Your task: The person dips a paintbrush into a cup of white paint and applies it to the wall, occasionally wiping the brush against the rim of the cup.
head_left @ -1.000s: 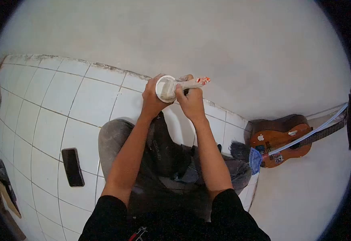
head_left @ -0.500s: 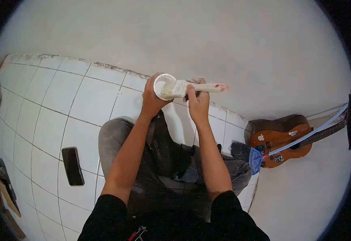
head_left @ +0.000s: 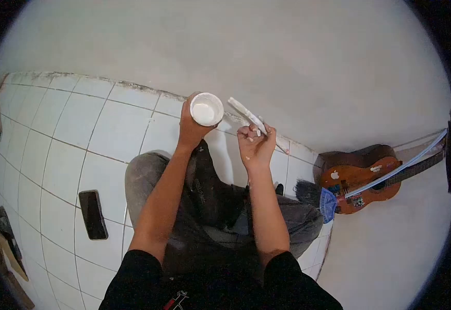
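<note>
My left hand [head_left: 190,126] is wrapped round a white cup [head_left: 220,110] with pale paint [head_left: 203,111] in its bottom. The cup's mouth faces up toward me. To its right, my right hand [head_left: 257,143] grips a paintbrush [head_left: 247,113] coated in white paint. The brush is seen edge-on, its bristle end pointing up and left, close to the wall and apart from the cup. White smears show on the right hand's fingers and wrist.
A grey wall [head_left: 267,57] rises in front, meeting the white tiled floor [head_left: 117,124]. A phone [head_left: 93,215] lies on the tiles at left. At right, a guitar [head_left: 362,181] leans in the corner beside a broom [head_left: 328,202].
The brush has come out of the cup and turned edge-on, its bristles now up by the wall. My right hand moved slightly down and rotated; the cup shifted slightly left.
</note>
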`<state>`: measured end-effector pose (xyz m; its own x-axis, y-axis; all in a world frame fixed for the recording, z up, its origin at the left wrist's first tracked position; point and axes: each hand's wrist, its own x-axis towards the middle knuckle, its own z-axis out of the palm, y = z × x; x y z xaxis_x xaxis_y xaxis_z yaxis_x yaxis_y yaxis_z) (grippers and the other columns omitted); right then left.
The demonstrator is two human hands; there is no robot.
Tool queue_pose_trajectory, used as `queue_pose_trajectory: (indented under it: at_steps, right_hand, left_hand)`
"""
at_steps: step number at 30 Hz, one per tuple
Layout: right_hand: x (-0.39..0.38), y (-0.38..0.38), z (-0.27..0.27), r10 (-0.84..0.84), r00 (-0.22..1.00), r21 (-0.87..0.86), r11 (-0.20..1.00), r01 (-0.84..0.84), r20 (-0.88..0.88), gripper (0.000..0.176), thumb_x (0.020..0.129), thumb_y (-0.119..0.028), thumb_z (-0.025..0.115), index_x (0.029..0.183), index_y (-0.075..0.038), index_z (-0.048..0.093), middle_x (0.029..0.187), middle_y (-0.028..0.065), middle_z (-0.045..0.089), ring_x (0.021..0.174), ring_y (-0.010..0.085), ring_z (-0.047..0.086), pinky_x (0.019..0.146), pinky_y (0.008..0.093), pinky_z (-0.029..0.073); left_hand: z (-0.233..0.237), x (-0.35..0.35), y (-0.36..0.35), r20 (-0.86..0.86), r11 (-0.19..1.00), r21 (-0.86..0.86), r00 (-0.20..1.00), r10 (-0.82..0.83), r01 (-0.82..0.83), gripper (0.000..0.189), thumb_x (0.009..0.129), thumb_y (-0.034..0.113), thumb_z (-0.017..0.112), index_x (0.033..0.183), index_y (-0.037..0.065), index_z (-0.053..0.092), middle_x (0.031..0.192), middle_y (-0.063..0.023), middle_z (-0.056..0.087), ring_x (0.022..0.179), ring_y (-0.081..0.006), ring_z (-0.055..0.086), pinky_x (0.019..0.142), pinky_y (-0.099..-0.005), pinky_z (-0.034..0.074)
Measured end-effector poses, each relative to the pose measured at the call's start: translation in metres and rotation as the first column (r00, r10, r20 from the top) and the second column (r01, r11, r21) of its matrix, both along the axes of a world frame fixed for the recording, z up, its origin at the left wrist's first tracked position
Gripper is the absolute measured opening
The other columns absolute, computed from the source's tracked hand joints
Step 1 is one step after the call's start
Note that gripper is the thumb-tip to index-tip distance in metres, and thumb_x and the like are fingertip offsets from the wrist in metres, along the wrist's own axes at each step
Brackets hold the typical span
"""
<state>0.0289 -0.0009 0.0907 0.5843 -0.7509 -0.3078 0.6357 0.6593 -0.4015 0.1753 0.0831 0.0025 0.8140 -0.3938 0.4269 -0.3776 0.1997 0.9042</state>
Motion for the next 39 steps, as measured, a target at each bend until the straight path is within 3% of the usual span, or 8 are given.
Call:
queue_pose_trajectory:
  at_steps: [3, 12, 19, 25, 28, 31, 35, 39]
  right_hand:
    - [0.001, 0.003, 0.004, -0.009, 0.999, -0.038, 0.999, 0.007, -0.034, 0.024, 0.092, -0.022, 0.056, 0.105, -0.002, 0.056, 0.079, 0.0116, 0.055, 0.069, 0.0204, 0.045, 0.075, 0.0355, 0.047]
    - [0.021, -0.007, -0.004, -0.150, 0.937, -0.566, 0.823, -0.059, -0.316, 0.023, 0.099, -0.022, 0.053, 0.116, -0.007, 0.049, 0.110, 0.0177, 0.065, 0.098, 0.0207, 0.061, 0.088, 0.0383, 0.050]
    - [0.048, -0.031, 0.010, -0.149, 0.927, -0.632, 0.767, -0.112, -0.345, 0.022, 0.100, -0.020, 0.051, 0.116, -0.004, 0.049, 0.111, 0.0182, 0.065, 0.099, 0.0229, 0.062, 0.087, 0.0363, 0.050]
    - [0.063, -0.031, 0.082, -0.268, 0.938, -0.790, 0.613, -0.012, -0.222, 0.023, 0.100, -0.017, 0.050, 0.112, 0.002, 0.050, 0.108, 0.0186, 0.065, 0.102, 0.0259, 0.064, 0.086, 0.0348, 0.051]
    - [0.054, -0.020, 0.094, -0.294, 0.940, -0.885, 0.466, -0.016, -0.172, 0.022, 0.101, -0.017, 0.048, 0.112, 0.002, 0.051, 0.107, 0.0203, 0.066, 0.094, 0.0236, 0.065, 0.081, 0.0328, 0.051]
    - [0.051, -0.014, 0.071, -0.338, 0.913, -0.893, 0.446, -0.057, -0.227, 0.023, 0.101, -0.018, 0.049, 0.112, 0.002, 0.051, 0.107, 0.0208, 0.066, 0.092, 0.0212, 0.064, 0.080, 0.0310, 0.050]
    - [0.035, 0.000, 0.037, -0.380, 0.871, -0.843, 0.533, -0.069, -0.312, 0.025, 0.101, -0.020, 0.050, 0.112, 0.001, 0.052, 0.109, 0.0200, 0.067, 0.094, 0.0190, 0.063, 0.079, 0.0301, 0.049]
    - [0.029, -0.005, 0.001, -0.251, 0.863, -0.766, 0.607, -0.213, -0.439, 0.026, 0.101, -0.022, 0.050, 0.113, 0.001, 0.054, 0.111, 0.0187, 0.067, 0.097, 0.0191, 0.063, 0.081, 0.0290, 0.050]
  left_hand:
    - [-0.008, 0.003, -0.004, -0.013, 0.999, -0.047, 1.000, 0.016, -0.016, 0.084, 0.057, 0.010, 0.092, 0.130, 0.005, 0.050, 0.121, -0.0138, 0.057, 0.117, -0.0330, 0.055, 0.100, -0.0416, 0.047]
    - [-0.012, 0.008, -0.004, -0.140, 0.990, -0.127, 0.989, 0.045, -0.063, 0.084, 0.059, 0.006, 0.092, 0.130, 0.004, 0.047, 0.121, -0.0117, 0.056, 0.114, -0.0279, 0.056, 0.099, -0.0389, 0.047]
    - [-0.008, 0.006, -0.004, -0.141, 0.984, -0.160, 0.989, 0.049, -0.072, 0.082, 0.059, 0.006, 0.092, 0.128, 0.004, 0.048, 0.118, -0.0117, 0.057, 0.113, -0.0272, 0.056, 0.098, -0.0386, 0.047]
    - [-0.007, 0.007, -0.004, -0.139, 0.988, -0.114, 0.987, 0.086, -0.102, 0.082, 0.058, 0.007, 0.092, 0.128, 0.004, 0.049, 0.119, -0.0116, 0.058, 0.114, -0.0270, 0.057, 0.098, -0.0389, 0.048]
    - [-0.005, 0.006, -0.004, -0.159, 0.985, -0.141, 0.985, 0.074, -0.097, 0.083, 0.059, 0.007, 0.092, 0.129, 0.004, 0.048, 0.119, -0.0116, 0.058, 0.113, -0.0272, 0.057, 0.098, -0.0388, 0.048]
    - [-0.005, 0.006, -0.003, -0.150, 0.988, -0.127, 0.986, 0.072, -0.092, 0.084, 0.059, 0.007, 0.092, 0.130, 0.004, 0.047, 0.119, -0.0115, 0.058, 0.113, -0.0270, 0.057, 0.098, -0.0384, 0.048]
    - [-0.010, 0.006, -0.005, -0.159, 0.982, -0.167, 0.986, 0.058, -0.084, 0.085, 0.060, 0.007, 0.091, 0.132, 0.004, 0.046, 0.120, -0.0110, 0.057, 0.114, -0.0258, 0.056, 0.098, -0.0377, 0.048]
    - [-0.009, 0.006, -0.004, -0.159, 0.984, -0.165, 0.986, 0.040, -0.067, 0.084, 0.061, 0.006, 0.091, 0.131, 0.004, 0.045, 0.120, -0.0109, 0.056, 0.114, -0.0252, 0.056, 0.098, -0.0373, 0.048]
